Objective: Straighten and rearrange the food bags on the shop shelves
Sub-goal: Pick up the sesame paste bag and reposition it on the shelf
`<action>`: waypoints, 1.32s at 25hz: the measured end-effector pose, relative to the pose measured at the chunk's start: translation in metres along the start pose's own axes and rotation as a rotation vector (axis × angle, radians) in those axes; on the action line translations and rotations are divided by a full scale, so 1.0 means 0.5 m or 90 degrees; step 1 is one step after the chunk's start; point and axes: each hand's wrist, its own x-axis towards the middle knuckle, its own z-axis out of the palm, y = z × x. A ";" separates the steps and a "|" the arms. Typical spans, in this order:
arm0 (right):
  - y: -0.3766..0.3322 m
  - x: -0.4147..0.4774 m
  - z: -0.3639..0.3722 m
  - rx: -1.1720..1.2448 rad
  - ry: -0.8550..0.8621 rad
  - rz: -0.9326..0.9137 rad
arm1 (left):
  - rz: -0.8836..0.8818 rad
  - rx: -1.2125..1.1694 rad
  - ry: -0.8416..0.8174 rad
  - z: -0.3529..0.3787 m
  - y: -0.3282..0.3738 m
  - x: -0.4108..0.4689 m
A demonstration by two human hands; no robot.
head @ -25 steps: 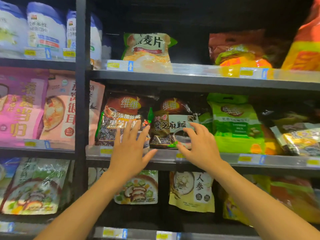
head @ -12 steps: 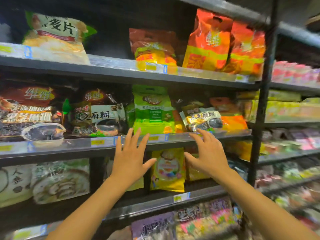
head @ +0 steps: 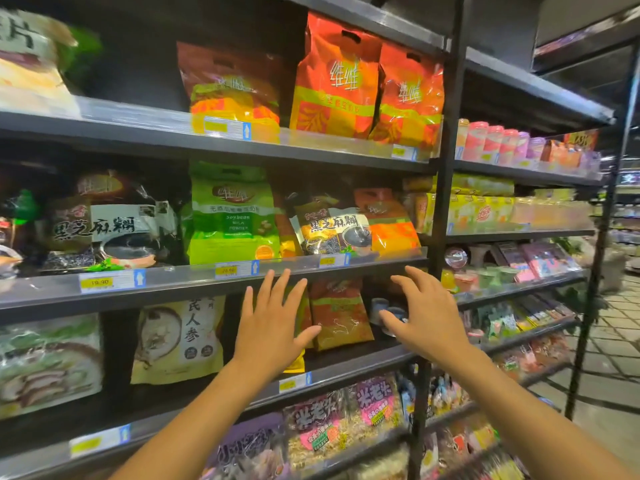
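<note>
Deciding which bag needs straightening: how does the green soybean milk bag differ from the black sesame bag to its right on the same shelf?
The green soybean milk bag stands upright and square; the black sesame bag leans tilted. The green bag is taller, almost reaching the shelf above; the sesame bag sits lower. Both face forward behind the shelf's clear lip, and neither hand touches them.

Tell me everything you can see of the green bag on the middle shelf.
The green bag is glossy plastic, bright green with a white band reading "Soybean Milk Powder" and a red-brown oval logo above. It stands upright, facing front, behind the shelf's clear lip, with dark bags on its left and orange ones on its right. Neither hand touches it.
</note>
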 end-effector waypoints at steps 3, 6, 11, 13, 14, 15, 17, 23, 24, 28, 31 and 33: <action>0.023 0.027 0.007 0.016 0.009 0.004 | 0.004 -0.006 0.008 0.009 0.012 0.035; 0.036 0.073 0.027 0.025 0.014 0.003 | 0.000 -0.005 0.014 0.030 0.006 0.092; 0.056 0.159 0.082 0.023 0.022 -0.004 | 0.001 -0.020 0.044 0.064 -0.025 0.195; 0.062 0.195 0.113 0.041 0.021 0.005 | 0.001 -0.075 0.061 0.072 -0.042 0.245; 0.066 0.214 0.127 0.052 0.025 0.009 | 0.000 -0.096 0.071 0.071 -0.048 0.274; 0.070 0.234 0.141 0.061 0.030 0.012 | -0.003 -0.112 0.077 0.071 -0.054 0.304; 0.079 0.274 0.166 0.084 0.029 0.017 | -0.020 -0.151 0.071 0.071 -0.058 0.360; 0.106 0.401 0.236 0.160 0.035 -0.010 | -0.218 -0.260 -0.029 0.077 -0.047 0.500; 0.111 0.422 0.245 0.169 0.031 -0.013 | -0.263 -0.267 -0.061 0.080 -0.046 0.519; 0.131 0.500 0.286 0.176 -0.045 0.011 | -0.337 -0.272 -0.196 0.104 -0.047 0.558; 0.151 0.547 0.319 0.181 -0.118 0.023 | -0.364 -0.270 -0.283 0.123 -0.031 0.562; 0.159 0.566 0.336 0.168 -0.146 0.012 | -0.365 -0.276 -0.316 0.130 -0.023 0.561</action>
